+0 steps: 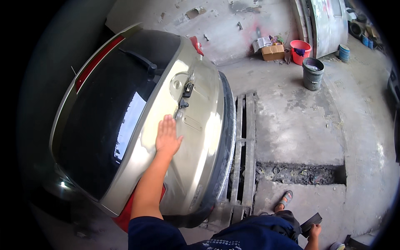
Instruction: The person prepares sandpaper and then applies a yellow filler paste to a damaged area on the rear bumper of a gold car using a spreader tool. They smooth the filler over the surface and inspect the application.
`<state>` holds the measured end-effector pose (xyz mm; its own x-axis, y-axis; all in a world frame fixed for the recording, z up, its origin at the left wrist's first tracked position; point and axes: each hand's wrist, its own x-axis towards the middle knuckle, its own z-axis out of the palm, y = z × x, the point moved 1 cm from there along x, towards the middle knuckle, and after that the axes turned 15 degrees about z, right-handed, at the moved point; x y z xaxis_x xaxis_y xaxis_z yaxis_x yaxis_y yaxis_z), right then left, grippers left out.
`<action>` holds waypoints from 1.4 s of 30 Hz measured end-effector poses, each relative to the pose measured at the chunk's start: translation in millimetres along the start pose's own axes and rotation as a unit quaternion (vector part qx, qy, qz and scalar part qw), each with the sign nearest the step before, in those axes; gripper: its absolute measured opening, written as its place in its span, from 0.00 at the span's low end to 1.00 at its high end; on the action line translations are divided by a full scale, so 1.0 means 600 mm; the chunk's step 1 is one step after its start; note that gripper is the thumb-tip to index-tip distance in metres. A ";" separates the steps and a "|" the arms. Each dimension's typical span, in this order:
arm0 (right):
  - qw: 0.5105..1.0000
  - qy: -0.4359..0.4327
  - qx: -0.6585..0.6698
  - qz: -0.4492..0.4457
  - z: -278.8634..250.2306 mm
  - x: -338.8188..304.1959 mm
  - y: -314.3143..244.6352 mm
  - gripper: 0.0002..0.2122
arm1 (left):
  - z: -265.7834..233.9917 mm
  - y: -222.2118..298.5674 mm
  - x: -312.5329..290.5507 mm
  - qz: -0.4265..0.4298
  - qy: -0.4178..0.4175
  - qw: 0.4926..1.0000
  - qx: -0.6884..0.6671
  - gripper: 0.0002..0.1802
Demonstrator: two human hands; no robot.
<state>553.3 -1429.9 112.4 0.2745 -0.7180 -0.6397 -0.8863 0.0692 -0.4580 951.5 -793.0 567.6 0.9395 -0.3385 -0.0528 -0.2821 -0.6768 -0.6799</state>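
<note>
The left hand [168,136] lies flat on the gold tailgate [196,137] of a hatchback car, palm down, fingers straight and together, pointing toward 12 o'clock. Its grip is released: nothing is held, and the palm only touches the painted panel. The contact point sits just below the dark rear window [112,112], at about 7 o'clock from the bare latch mount [186,91] in the middle of the panel.

The tailgate fills the left half of the view. Its long axis runs from about 7 o'clock to 1 o'clock, from the red tail lamp [125,216] at the lower edge up to the second red lamp [196,45] at the upper end. The painted face points toward 3 o'clock, to the black bumper [223,154] and the floor beyond it. The rear wiper [139,59] rests on the glass near its top.

The right hand [314,230] hangs low at 5 o'clock, well apart from the car. Its grip is clenched on a flat dark sanding block [311,221].

A slatted floor grate [243,150] lies just beside the bumper, with an open pit [300,173] of debris at its 3 o'clock side. A sandalled foot [285,199] stands below the pit. At 1 o'clock stand a grey bucket [312,73], a red bucket [301,51] and a cardboard box [273,51] against the wall.
</note>
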 end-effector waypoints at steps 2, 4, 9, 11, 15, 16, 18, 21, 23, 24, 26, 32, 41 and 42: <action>1.000 0.014 -0.009 -0.010 -0.012 -0.025 0.047 0.07 | 0.035 0.052 0.001 0.088 0.047 0.987 -0.130 0.41; 0.999 0.037 -0.018 -0.012 -0.034 -0.054 0.097 0.08 | 0.043 0.145 0.003 0.156 0.099 0.943 -0.276 0.38; 0.994 0.102 -0.031 -0.038 -0.123 -0.128 0.164 0.09 | 0.037 0.406 -0.107 0.206 0.083 0.785 -0.579 0.33; 0.987 0.145 -0.021 -0.071 -0.142 -0.146 0.172 0.10 | 0.035 0.485 -0.166 0.269 -0.061 0.738 -0.617 0.34; 0.981 0.144 -0.063 -0.111 -0.175 -0.196 0.174 0.10 | 0.042 0.647 -0.274 0.396 -0.251 0.635 -0.614 0.36; 0.979 0.140 -0.059 -0.132 -0.170 -0.222 0.155 0.10 | 0.074 0.688 -0.313 0.413 -0.191 0.616 -0.643 0.33; 0.975 0.127 -0.069 -0.169 -0.169 -0.281 0.114 0.10 | 0.096 0.726 -0.370 0.402 -0.176 0.578 -0.688 0.31; 0.964 0.160 -0.072 -0.201 -0.201 -0.321 0.122 0.10 | 0.031 0.705 -0.376 0.431 -0.270 0.579 -0.637 0.37; 0.963 0.152 -0.067 -0.211 -0.207 -0.350 0.124 0.11 | 0.032 0.682 -0.396 0.391 -0.243 0.602 -0.652 0.30; 0.963 0.149 -0.063 -0.215 -0.212 -0.361 0.133 0.11 | 0.036 0.673 -0.407 0.384 -0.229 0.614 -0.650 0.27; 0.961 0.155 -0.063 -0.218 -0.225 -0.373 0.159 0.10 | 0.012 0.625 -0.421 0.395 -0.238 0.624 -0.631 0.25; 0.963 0.174 0.008 -0.207 -0.277 -0.445 0.209 0.10 | -0.099 0.447 -0.489 0.443 -0.294 0.644 -0.550 0.23; 0.976 0.156 0.131 -0.083 -0.320 -0.466 0.358 0.11 | -0.058 0.440 -0.636 0.530 -0.564 0.471 -0.423 0.18; 0.977 0.150 0.129 -0.082 -0.324 -0.470 0.365 0.10 | -0.068 0.450 -0.624 0.511 -0.577 0.481 -0.418 0.18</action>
<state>209.1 -1346.7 312.6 0.2484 -0.9018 -0.3535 -0.7053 0.0818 -0.7042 515.9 -875.8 433.6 -0.4263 -0.5122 -0.7456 -0.2385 -0.7315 0.6388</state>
